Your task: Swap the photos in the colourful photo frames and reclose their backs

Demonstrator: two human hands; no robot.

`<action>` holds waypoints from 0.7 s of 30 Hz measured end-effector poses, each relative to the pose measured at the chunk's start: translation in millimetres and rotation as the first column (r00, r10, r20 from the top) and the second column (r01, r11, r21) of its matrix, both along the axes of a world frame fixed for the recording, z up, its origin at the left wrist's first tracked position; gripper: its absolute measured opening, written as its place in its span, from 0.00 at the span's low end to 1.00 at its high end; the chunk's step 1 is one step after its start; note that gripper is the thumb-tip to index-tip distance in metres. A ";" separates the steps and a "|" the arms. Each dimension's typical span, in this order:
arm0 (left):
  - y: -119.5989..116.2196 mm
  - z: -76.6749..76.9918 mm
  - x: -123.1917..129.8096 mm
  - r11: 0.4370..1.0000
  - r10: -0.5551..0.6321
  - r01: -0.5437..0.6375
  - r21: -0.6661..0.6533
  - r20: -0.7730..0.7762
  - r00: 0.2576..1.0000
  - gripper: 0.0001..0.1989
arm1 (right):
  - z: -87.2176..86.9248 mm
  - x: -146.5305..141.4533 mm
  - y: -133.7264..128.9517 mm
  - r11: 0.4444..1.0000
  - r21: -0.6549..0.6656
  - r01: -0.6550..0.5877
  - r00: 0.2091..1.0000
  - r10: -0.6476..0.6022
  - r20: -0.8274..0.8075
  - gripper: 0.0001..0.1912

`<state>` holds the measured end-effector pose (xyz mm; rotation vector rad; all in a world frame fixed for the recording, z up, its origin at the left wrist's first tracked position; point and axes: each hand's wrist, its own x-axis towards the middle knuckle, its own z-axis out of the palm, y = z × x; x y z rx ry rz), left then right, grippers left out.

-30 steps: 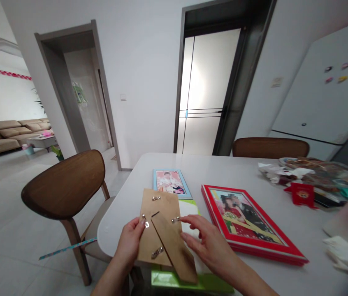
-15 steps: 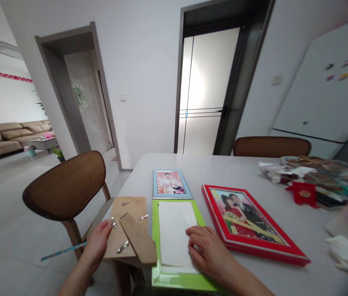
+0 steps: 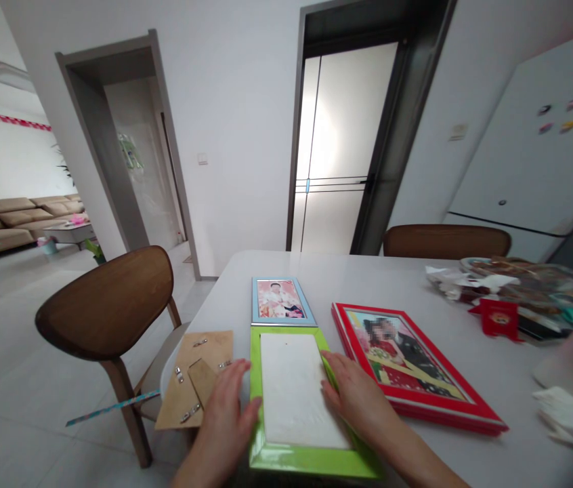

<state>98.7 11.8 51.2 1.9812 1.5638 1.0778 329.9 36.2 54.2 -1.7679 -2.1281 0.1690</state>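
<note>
A green frame lies on the table near its front edge, with a white sheet inside it. My left hand is beside the frame's left edge, fingers apart, over part of a brown backing board with metal clips. My right hand rests at the frame's right edge with its fingers spread. Beyond the green frame lies a light blue frame holding a photo. To the right sits a red frame with a photo of a couple.
The white table bears plastic-wrapped items, a red packet and white tissue on the right. One brown chair stands at the left, another behind the table. A blue patterned strip sticks out beside the left chair.
My left hand has let go of the backing board and moved right to the green frame. The board now lies further left. My right hand has shifted from the sheet to the frame's right edge.
</note>
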 end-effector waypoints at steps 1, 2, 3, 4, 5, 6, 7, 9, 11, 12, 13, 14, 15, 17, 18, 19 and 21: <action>-5.2 -3.0 15.1 0.997 -0.076 0.075 -0.017 -0.034 0.997 0.24 | -0.3 -1.5 3.3 0.999 -0.028 0.018 0.999 -0.017 0.033 0.25; -9.0 -6.0 27.1 0.992 -0.124 0.122 -0.040 -0.070 0.990 0.25 | -0.1 -3.2 6.1 0.998 -0.052 0.037 0.998 -0.034 0.062 0.27; -11.5 -9.0 35.6 0.988 -0.148 0.143 -0.055 -0.100 0.984 0.25 | 0.8 -4.6 8.4 0.996 -0.073 0.059 0.995 -0.053 0.082 0.29; -12.5 -11.6 40.6 0.986 -0.158 0.151 -0.064 -0.123 0.980 0.25 | 2.2 -5.5 10.1 0.993 -0.091 0.079 0.993 -0.071 0.092 0.30; -12.5 -13.8 42.5 0.986 -0.158 0.150 -0.065 -0.140 0.977 0.25 | 4.1 -5.7 11.5 0.990 -0.105 0.092 0.993 -0.083 0.087 0.32; -11.6 -15.4 42.0 0.987 -0.154 0.146 -0.061 -0.150 0.977 0.25 | 6.5 -5.1 12.4 0.989 -0.110 0.095 0.994 -0.089 0.062 0.33; -10.5 -16.4 40.1 0.988 -0.152 0.145 -0.060 -0.154 0.976 0.25 | 9.3 -4.0 13.0 0.990 -0.106 0.095 0.996 -0.093 0.016 0.35; -8.5 -15.9 35.0 0.986 -0.161 0.152 -0.070 -0.149 0.976 0.25 | 16.0 -1.5 12.7 0.988 -0.118 0.103 0.977 -0.123 -0.172 0.38; -8.4 -11.9 32.9 0.981 -0.177 0.165 -0.099 -0.135 0.975 0.28 | 24.5 -1.2 10.2 0.968 -0.235 0.092 0.852 -0.199 -0.485 0.39; -9.3 -8.6 33.8 0.977 -0.194 0.180 -0.113 -0.127 0.973 0.31 | 29.4 -2.6 8.2 0.946 -0.321 0.054 0.729 -0.257 -0.635 0.38; -10.5 -4.6 36.1 0.971 -0.218 0.204 -0.121 -0.117 0.969 0.35 | 34.5 -4.9 5.6 0.921 -0.389 -0.005 0.579 -0.314 -0.752 0.38; -12.0 -0.2 39.4 0.965 -0.244 0.231 -0.121 -0.105 0.964 0.38 | 39.8 -8.1 2.8 0.904 -0.422 -0.068 0.427 -0.356 -0.831 0.38; -13.7 4.4 43.5 0.958 -0.272 0.261 -0.115 -0.094 0.958 0.42 | 44.9 -11.8 -0.1 0.899 -0.423 -0.113 0.295 -0.376 -0.878 0.39; -17.3 12.7 51.9 0.950 -0.308 0.302 -0.086 -0.073 0.949 0.46 | 53.7 -19.0 -5.4 0.911 -0.381 -0.156 0.116 -0.366 -0.923 0.41; -19.1 16.0 55.3 0.949 -0.312 0.309 -0.058 -0.068 0.948 0.45 | 56.8 -21.8 -7.4 0.917 -0.358 -0.174 0.073 -0.351 -0.934 0.41; -21.1 18.6 57.7 0.950 -0.313 0.312 -0.022 -0.071 0.947 0.43 | 58.8 -23.6 -8.7 0.918 -0.345 -0.194 0.061 -0.339 -0.939 0.41; -25.2 21.7 58.4 0.946 -0.311 0.318 0.067 -0.096 0.945 0.36 | 59.0 -23.9 -9.1 0.916 -0.332 -0.226 0.112 -0.314 -0.943 0.40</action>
